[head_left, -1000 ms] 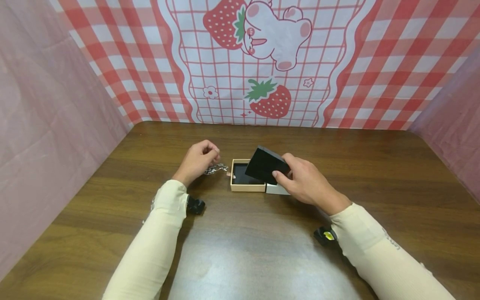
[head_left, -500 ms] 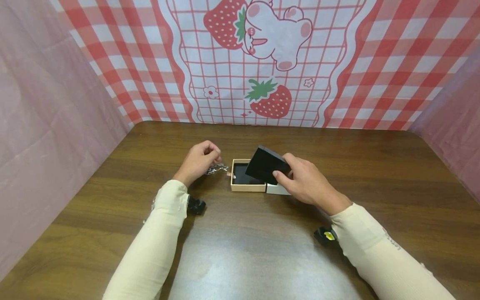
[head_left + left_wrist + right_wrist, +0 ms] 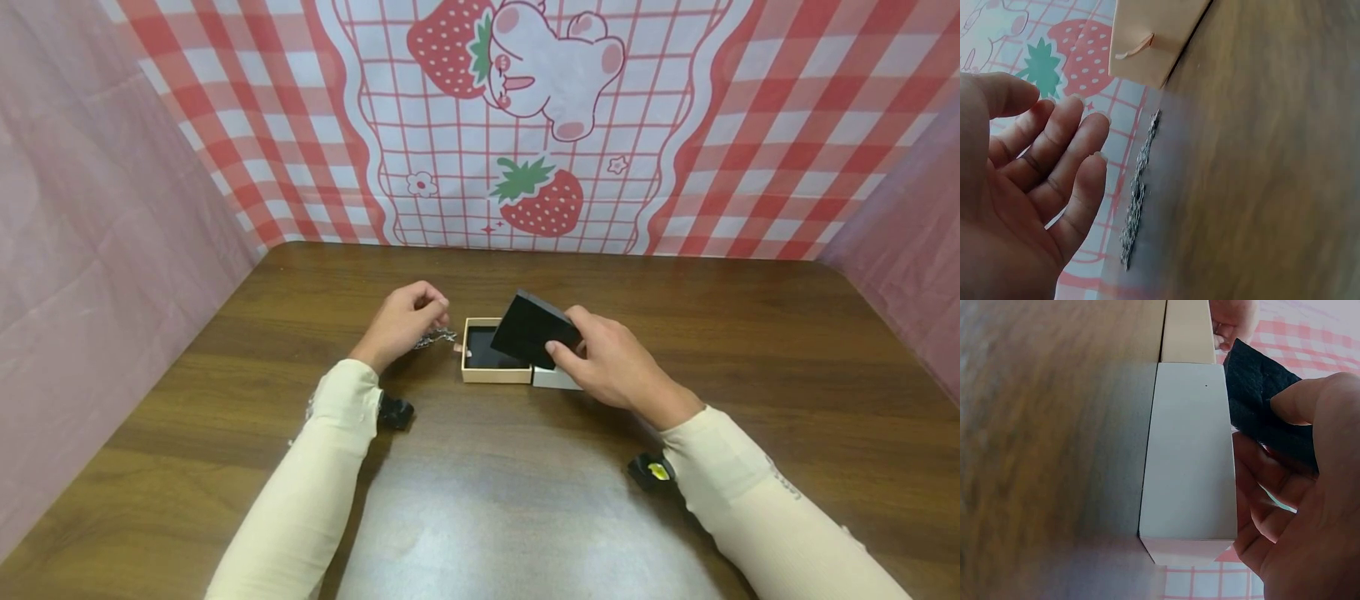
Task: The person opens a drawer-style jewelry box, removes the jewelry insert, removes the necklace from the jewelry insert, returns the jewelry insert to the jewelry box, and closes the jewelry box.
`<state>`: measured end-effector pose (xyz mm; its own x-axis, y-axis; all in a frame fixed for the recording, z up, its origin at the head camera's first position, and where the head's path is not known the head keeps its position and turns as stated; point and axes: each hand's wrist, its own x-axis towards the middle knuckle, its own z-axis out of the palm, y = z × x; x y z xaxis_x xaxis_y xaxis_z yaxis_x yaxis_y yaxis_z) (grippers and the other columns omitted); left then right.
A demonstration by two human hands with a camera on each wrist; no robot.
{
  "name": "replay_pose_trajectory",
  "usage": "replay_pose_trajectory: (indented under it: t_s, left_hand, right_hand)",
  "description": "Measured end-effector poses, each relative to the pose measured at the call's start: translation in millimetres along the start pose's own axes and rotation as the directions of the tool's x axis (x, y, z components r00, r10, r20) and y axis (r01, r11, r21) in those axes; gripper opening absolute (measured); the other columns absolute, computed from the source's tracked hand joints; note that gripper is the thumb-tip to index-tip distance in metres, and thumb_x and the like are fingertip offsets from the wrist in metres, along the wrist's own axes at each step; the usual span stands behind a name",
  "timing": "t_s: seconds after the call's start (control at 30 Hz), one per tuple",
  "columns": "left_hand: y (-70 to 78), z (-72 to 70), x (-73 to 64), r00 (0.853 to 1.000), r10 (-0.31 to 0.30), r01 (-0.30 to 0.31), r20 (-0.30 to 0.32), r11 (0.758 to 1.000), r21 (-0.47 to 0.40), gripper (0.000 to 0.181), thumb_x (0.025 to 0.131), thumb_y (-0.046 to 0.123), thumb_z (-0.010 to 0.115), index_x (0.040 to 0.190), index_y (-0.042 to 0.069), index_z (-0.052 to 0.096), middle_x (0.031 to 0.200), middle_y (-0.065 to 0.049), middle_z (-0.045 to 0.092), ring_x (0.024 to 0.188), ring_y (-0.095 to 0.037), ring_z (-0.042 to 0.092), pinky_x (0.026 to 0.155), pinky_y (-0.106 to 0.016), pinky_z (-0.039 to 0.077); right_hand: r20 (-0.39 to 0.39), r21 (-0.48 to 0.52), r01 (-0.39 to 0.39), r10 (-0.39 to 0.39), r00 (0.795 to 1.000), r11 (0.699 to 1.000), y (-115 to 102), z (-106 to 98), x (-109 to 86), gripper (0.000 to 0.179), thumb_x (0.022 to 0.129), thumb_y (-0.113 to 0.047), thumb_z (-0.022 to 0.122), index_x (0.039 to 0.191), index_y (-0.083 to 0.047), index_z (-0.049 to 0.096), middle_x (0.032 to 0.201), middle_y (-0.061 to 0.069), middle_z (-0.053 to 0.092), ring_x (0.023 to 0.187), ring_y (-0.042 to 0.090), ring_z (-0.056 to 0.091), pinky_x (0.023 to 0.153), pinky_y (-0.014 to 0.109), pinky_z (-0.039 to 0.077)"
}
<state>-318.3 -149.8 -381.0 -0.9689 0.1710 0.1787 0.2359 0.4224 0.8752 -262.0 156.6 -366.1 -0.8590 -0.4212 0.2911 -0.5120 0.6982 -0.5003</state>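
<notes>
A tilted black foam pad [image 3: 528, 331] is held by my right hand [image 3: 611, 358], thumb on its near face, above a small box. In the right wrist view the dark pad [image 3: 1263, 387] looks soft and fibrous. The box is a cream drawer [image 3: 497, 377] with a black interior, pulled out of its white sleeve [image 3: 553, 379]. My left hand [image 3: 401, 321] hovers left of the drawer, fingers loosely bent with nothing between them. Under it, a silver chain [image 3: 1136, 194] lies bunched on the table, apart from the fingers, near the drawer's ribbon pull tab [image 3: 1137, 47].
A brown wooden table [image 3: 480, 492] spreads out around the box. Behind it hangs a red-and-white checked cloth [image 3: 450, 208] with strawberries. Pink curtains [image 3: 97, 275] stand at both sides. Each wrist wears a black camera mount [image 3: 393, 411].
My left hand has shifted slightly to the right over the chain, its fingers a little nearer the drawer. The right hand and the foam pad have barely moved.
</notes>
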Motion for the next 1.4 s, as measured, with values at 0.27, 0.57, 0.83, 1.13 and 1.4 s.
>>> replay_pose_trajectory:
  t_s: [0.27, 0.57, 0.83, 1.13, 1.4]
  left_hand:
    - [6.4, 9.4, 1.0, 1.000, 0.024, -0.024, 0.003, 1.000, -0.018, 0.011, 0.099, 0.015, 0.059, 0.096, 0.006, 0.065, 0.092, -0.011, 0.070, 0.087, -0.026, 0.068, 0.073, -0.037, 0.056]
    - [10.6, 12.8, 2.1, 0.998, 0.055, -0.056, 0.018, 0.998, 0.007, 0.011, 0.099, 0.015, 0.060, 0.094, 0.006, 0.065, 0.089, -0.011, 0.069, 0.084, -0.026, 0.067, 0.067, -0.031, 0.053]
    - [17.9, 16.3, 1.7, 0.994, 0.093, -0.095, 0.048, 0.995, 0.031, 0.012, 0.098, 0.016, 0.061, 0.096, 0.006, 0.067, 0.087, -0.009, 0.070, 0.083, -0.026, 0.067, 0.073, -0.034, 0.052]
    - [22.9, 20.4, -1.6, 0.990, 0.098, -0.096, 0.100, 0.995, -0.025, 0.023, 0.100, 0.018, 0.060, 0.107, -0.003, 0.067, 0.092, -0.014, 0.071, 0.081, -0.022, 0.069, 0.074, -0.040, 0.057]
    - [32.7, 22.1, -5.1, 0.985, 0.138, -0.133, 0.107, 0.990, -0.053, 0.016, 0.100, 0.016, 0.059, 0.104, 0.002, 0.068, 0.091, -0.010, 0.069, 0.084, -0.022, 0.068, 0.077, -0.046, 0.056]
  right_hand:
    - [0.010, 0.004, -0.015, 0.015, 1.000, 1.000, 0.7, -0.3, -0.2, 0.023, 0.096, -0.027, 0.066, 0.110, -0.011, 0.056, 0.091, 0.004, 0.066, 0.077, 0.018, 0.063, 0.066, 0.036, 0.052]
    - [0.005, -0.002, -0.024, 0.024, 1.000, 1.000, 0.5, -1.5, -1.2, 0.024, 0.096, -0.027, 0.066, 0.109, -0.011, 0.056, 0.090, 0.004, 0.065, 0.077, 0.018, 0.062, 0.067, 0.036, 0.051]
    - [0.003, -0.005, -0.031, 0.031, 1.000, 1.000, 0.1, -1.8, -1.6, 0.025, 0.096, -0.027, 0.067, 0.109, -0.010, 0.056, 0.089, 0.005, 0.066, 0.076, 0.018, 0.062, 0.066, 0.036, 0.051]
    - [0.003, 0.002, -0.015, 0.015, 1.000, 1.000, 0.6, -0.1, -0.4, 0.023, 0.096, -0.027, 0.066, 0.108, -0.011, 0.056, 0.089, 0.004, 0.065, 0.077, 0.018, 0.062, 0.066, 0.036, 0.051]
    - [0.004, 0.000, -0.019, 0.019, 1.000, 1.000, -0.2, 0.2, 0.6, 0.023, 0.096, -0.028, 0.066, 0.109, -0.011, 0.056, 0.088, 0.004, 0.065, 0.076, 0.018, 0.061, 0.066, 0.036, 0.050]
